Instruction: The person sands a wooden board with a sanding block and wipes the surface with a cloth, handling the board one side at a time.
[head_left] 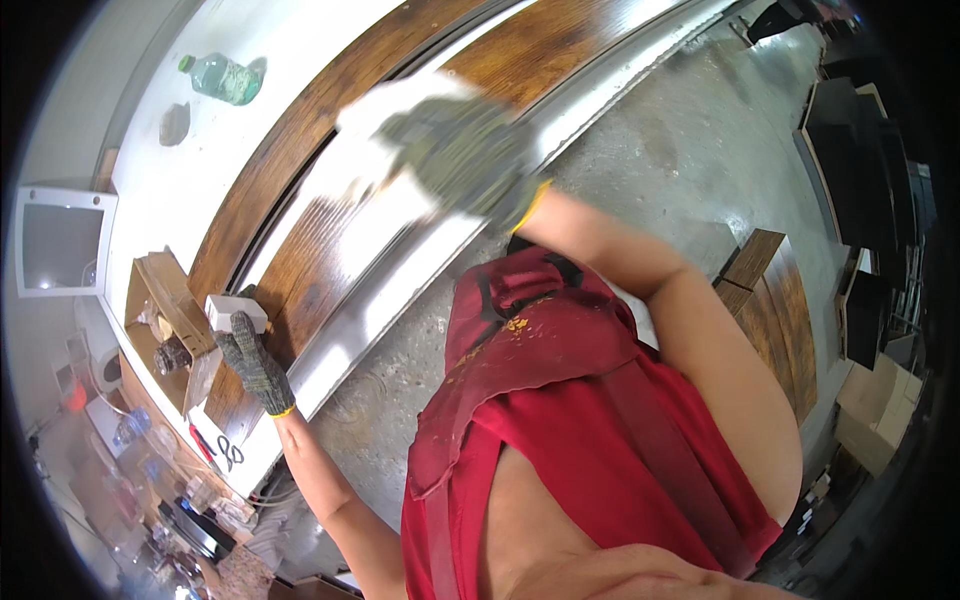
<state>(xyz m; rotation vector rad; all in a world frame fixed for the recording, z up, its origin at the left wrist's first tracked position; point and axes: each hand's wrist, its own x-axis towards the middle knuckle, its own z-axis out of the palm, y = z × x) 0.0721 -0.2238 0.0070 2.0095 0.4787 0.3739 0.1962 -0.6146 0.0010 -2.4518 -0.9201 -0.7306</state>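
At the left end of the bench, my left hand (254,368), in a dark grey-green knit glove with a yellow cuff, is closed around a small white block (236,314). The block is beside a wood-grain board (330,265). My right hand (462,155) wears a matching glove and is smeared by motion farther along the boards. Under and beside it, a crumpled white cloth (362,140) lies against the wood, also blurred. The right fingers are hard to make out, but the hand presses on the cloth. A second long brown board (290,135) runs parallel behind the first.
On the white bench stand a clear green-capped bottle (222,79) and an open cardboard box (150,280) with small items. Scissors (230,453) lie near the bench's left end. Wood-grain boards (775,320), black panels (850,160) and a carton (880,412) stand at the right.
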